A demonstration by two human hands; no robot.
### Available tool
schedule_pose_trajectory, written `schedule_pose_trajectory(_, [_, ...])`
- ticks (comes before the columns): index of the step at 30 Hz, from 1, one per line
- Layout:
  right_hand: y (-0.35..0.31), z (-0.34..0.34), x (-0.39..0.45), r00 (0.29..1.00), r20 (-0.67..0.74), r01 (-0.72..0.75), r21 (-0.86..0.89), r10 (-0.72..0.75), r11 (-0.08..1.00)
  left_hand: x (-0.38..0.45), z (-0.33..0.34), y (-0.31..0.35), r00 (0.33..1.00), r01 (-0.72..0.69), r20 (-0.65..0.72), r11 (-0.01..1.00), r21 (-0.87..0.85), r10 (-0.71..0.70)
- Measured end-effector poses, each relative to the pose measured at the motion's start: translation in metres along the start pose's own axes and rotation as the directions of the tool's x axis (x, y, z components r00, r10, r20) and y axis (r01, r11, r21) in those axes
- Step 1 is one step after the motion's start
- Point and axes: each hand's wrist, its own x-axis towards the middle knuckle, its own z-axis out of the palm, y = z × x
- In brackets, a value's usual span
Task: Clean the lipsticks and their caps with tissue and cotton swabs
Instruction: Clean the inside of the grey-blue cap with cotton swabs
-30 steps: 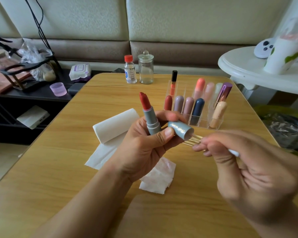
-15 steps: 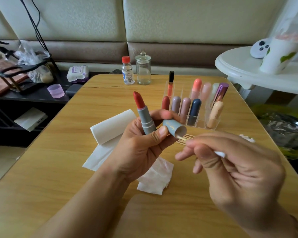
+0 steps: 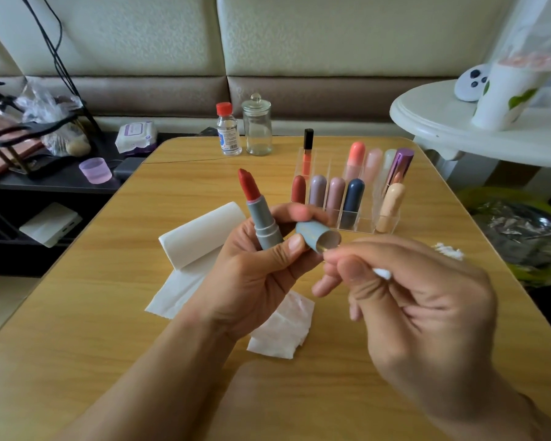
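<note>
Left hand point(image 3: 255, 275) gripping open lipstick point(image 3: 257, 211) and cap point(image 3: 315, 235), right hand point(image 3: 417, 300) pinching cotton swab point(image 3: 383, 274) at cap mouth

Nine capped lipsticks point(image 3: 354, 198) and one lip gloss point(image 3: 307, 151) are counted in one clear organizer point(image 3: 358, 225). One open red lipstick point(image 3: 260, 211), one cap point(image 3: 317, 235), one small bottle point(image 3: 228, 130), one glass jar point(image 3: 257, 125) and two tissue pieces point(image 3: 188, 249) are seen.

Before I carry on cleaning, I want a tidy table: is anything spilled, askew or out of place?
Nothing is spilled. Two small things: a crumpled tissue with faint pink marks lies on the table under the left hand, and the purple lipstick leans tilted in the clear organizer while the others stand upright.
</note>
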Motion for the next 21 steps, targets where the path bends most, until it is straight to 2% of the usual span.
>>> schedule_pose_trajectory(1, [0.001,0.0,0.001,1.0,-0.002,0.007,-0.019,-0.007,1.0,0.0,0.0,0.0,1.0,-0.001,-0.001,1.0,-0.001,0.001])
schedule_pose_trajectory(3, [0.003,-0.003,0.002,0.997,-0.014,0.071,-0.164,-0.075,0.984,0.001,0.0,0.0,1.0,0.0,-0.002,1.0,-0.003,0.0])
schedule_pose_trajectory(6, [0.005,-0.011,0.003,0.979,-0.025,0.177,-0.39,-0.202,0.904,0.001,0.002,-0.002,1.0,0.009,-0.012,1.0,-0.003,-0.009])
schedule_pose_trajectory(9, [0.005,-0.01,0.001,0.962,0.012,0.248,-0.466,-0.274,0.849,0.001,0.001,-0.002,1.0,0.013,-0.022,1.0,-0.015,-0.013])
schedule_pose_trajectory(12, [0.002,-0.001,-0.003,0.984,0.001,0.169,-0.34,-0.18,0.925,0.0,0.001,-0.002,0.999,0.014,-0.03,1.0,-0.001,-0.014])
schedule_pose_trajectory(14, [0.001,0.002,-0.001,0.998,-0.006,0.056,-0.145,-0.057,0.988,0.0,0.001,-0.002,0.999,0.014,-0.031,1.0,-0.002,-0.014])
schedule_pose_trajectory(16, [0.001,0.002,0.003,1.0,0.002,-0.024,0.02,0.024,1.0,0.0,0.0,-0.003,0.999,0.016,-0.037,1.0,-0.022,-0.016])
schedule_pose_trajectory(18, [0.002,-0.002,0.006,1.0,0.012,-0.028,0.063,0.027,0.998,0.0,0.0,-0.003,0.999,0.017,-0.048,0.998,-0.054,-0.02])
schedule_pose_trajectory(21, [0.005,-0.01,0.009,0.999,-0.004,0.05,-0.026,-0.05,0.998,0.0,0.003,-0.003,0.996,0.027,-0.082,0.993,-0.112,-0.036])
